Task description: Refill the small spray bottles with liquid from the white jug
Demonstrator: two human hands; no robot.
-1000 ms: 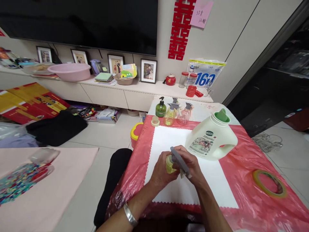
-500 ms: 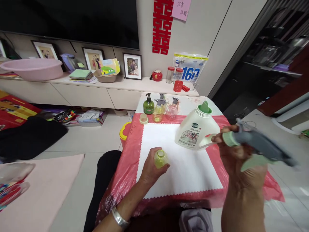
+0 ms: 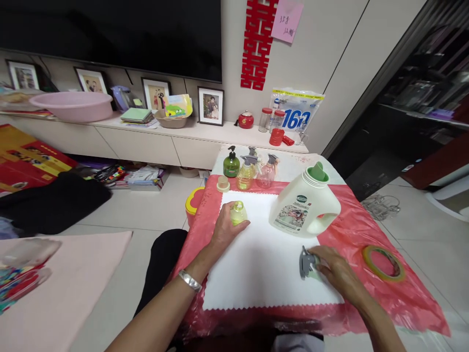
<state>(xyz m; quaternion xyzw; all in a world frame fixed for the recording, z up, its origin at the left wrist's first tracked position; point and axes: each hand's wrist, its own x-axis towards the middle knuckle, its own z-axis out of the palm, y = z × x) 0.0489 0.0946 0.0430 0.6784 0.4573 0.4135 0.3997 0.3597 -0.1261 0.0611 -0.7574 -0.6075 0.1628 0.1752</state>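
Note:
My left hand (image 3: pixel 224 229) is wrapped round a small yellow-green bottle (image 3: pixel 238 213) with no top, standing on the white sheet (image 3: pixel 264 264). My right hand (image 3: pixel 331 269) rests on the sheet's right part, fingers closed on a grey and green spray head (image 3: pixel 306 264) lying there. A large white detergent jug (image 3: pixel 304 205) with a green spout stands just behind, between the two hands.
The red plastic cover (image 3: pixel 351 230) lies under the sheet. A dark green pump bottle (image 3: pixel 231 163), a yellow spray bottle (image 3: pixel 245 175), a pink spray bottle (image 3: pixel 266 174) and a small cap (image 3: pixel 223 184) stand at the far end. A tape roll (image 3: pixel 383 263) lies at the right.
My right hand has come down from mid-air and set the spray head on the white sheet. My left hand has slid the small bottle farther away across the sheet.

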